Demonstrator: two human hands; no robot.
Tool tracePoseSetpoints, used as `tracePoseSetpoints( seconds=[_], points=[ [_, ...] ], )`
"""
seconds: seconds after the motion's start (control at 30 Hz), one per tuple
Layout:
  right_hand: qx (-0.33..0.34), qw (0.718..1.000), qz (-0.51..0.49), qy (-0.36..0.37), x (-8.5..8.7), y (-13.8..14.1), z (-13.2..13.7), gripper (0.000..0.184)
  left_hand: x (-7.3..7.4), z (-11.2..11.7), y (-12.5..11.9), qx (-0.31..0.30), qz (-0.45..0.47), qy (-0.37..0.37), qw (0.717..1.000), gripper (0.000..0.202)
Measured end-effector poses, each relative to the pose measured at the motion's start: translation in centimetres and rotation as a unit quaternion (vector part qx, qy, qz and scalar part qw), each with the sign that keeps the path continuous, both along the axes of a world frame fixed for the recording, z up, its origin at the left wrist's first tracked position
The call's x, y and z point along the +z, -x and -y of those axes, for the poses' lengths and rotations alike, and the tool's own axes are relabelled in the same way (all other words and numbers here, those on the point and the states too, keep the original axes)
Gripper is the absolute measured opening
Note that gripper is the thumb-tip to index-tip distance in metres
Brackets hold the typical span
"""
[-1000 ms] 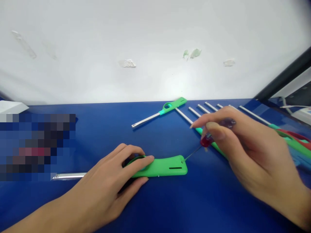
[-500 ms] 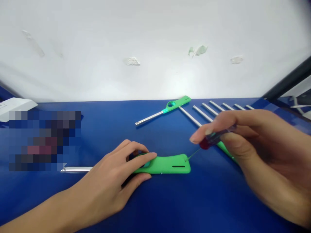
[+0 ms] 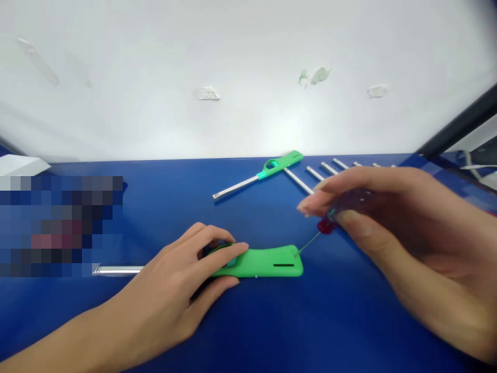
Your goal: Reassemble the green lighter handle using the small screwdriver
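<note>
A green long-nosed lighter (image 3: 267,262) lies flat across the blue table, its metal tube pointing left. My left hand (image 3: 182,282) is closed around its trigger end, covering part of the tube and the trigger loop. In my right hand (image 3: 404,238) is a screwdriver (image 3: 326,225) with a clear handle and red collar, held between thumb and fingers. Its thin shaft slants down to the left, and the tip meets a small hole near the right end of the green body. Most of the handle is hidden by my fingers.
Another green lighter (image 3: 281,165) lies by the white wall (image 3: 248,62). Behind my right hand, several metal lighter tubes (image 3: 298,181) lie in a slanted row. A white box (image 3: 23,166) sits at the far left, next to a blurred-out patch on the table (image 3: 174,217).
The view has shifted slightly. My right hand has turned a little around the screwdriver, fingers and thumb in a changed position. The tip stays at the hole; my left hand keeps its hold.
</note>
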State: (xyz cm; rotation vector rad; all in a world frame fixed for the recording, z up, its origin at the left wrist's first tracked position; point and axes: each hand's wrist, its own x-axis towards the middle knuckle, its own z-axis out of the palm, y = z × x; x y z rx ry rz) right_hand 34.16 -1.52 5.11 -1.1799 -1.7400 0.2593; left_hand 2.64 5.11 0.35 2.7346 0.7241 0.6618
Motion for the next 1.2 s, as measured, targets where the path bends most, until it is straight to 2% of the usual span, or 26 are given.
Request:
tracePoseSetpoints(
  seconds=[0.07, 0.1, 0.17, 0.33, 0.5, 0.57, 0.7, 0.8, 0.87, 0.97, 1.1, 1.13, 1.2],
  points=[
    [-0.017, 0.999, -0.022, -0.024, 0.08, 0.29, -0.1, 0.015, -0.04, 0.03, 0.06, -0.002, 0.0, 0.0, 1.0, 0.036],
    [-0.025, 0.999, -0.032, -0.031, 0.16, 0.35, -0.18, 0.014, -0.06, 0.04, 0.1, -0.002, 0.0, 0.0, 1.0, 0.035],
    [-0.036, 0.998, -0.036, -0.022, 0.33, 0.26, -0.29, 0.015, -0.08, 0.05, 0.16, -0.002, -0.003, 0.002, 1.0, 0.033],
    [-0.003, 1.0, -0.019, 0.005, -0.01, 0.03, -0.14, 0.036, -0.04, -0.01, 0.14, -0.001, -0.006, 0.003, 1.0, 0.034],
    [-0.015, 0.997, -0.053, -0.048, -0.42, 0.65, -0.17, 0.019, 0.01, -0.03, -0.05, -0.002, -0.005, -0.003, 1.0, 0.035],
    [-0.017, 0.997, -0.054, -0.043, -0.33, 0.54, -0.25, 0.016, -0.02, -0.02, -0.07, -0.003, -0.005, -0.004, 1.0, 0.035],
    [0.007, 0.999, -0.032, 0.001, -0.29, -0.11, -0.14, 0.041, -0.21, -0.01, 0.09, -0.003, -0.006, -0.003, 1.0, 0.034],
    [0.021, 1.0, -0.017, 0.009, -0.37, -0.16, -0.05, 0.028, -0.29, -0.03, 0.21, -0.003, -0.01, -0.001, 1.0, 0.034],
    [0.005, 0.999, -0.036, -0.02, -0.35, 0.06, -0.13, 0.017, -0.24, -0.04, 0.19, -0.003, -0.011, -0.002, 1.0, 0.033],
    [-0.011, 0.998, -0.059, -0.037, -0.14, 0.26, -0.3, 0.016, -0.09, -0.04, 0.08, -0.002, -0.01, -0.003, 1.0, 0.033],
    [0.002, 1.0, -0.022, 0.004, 0.05, 0.03, -0.12, 0.038, -0.02, 0.02, 0.04, -0.005, -0.01, -0.002, 1.0, 0.033],
    [0.005, 1.0, -0.011, 0.009, 0.02, 0.0, -0.06, 0.037, -0.03, 0.02, 0.06, -0.004, -0.011, -0.001, 1.0, 0.034],
    [0.002, 1.0, -0.01, -0.004, -0.13, 0.03, -0.04, 0.023, -0.06, -0.01, 0.07, -0.004, -0.011, -0.001, 1.0, 0.035]
  ],
)
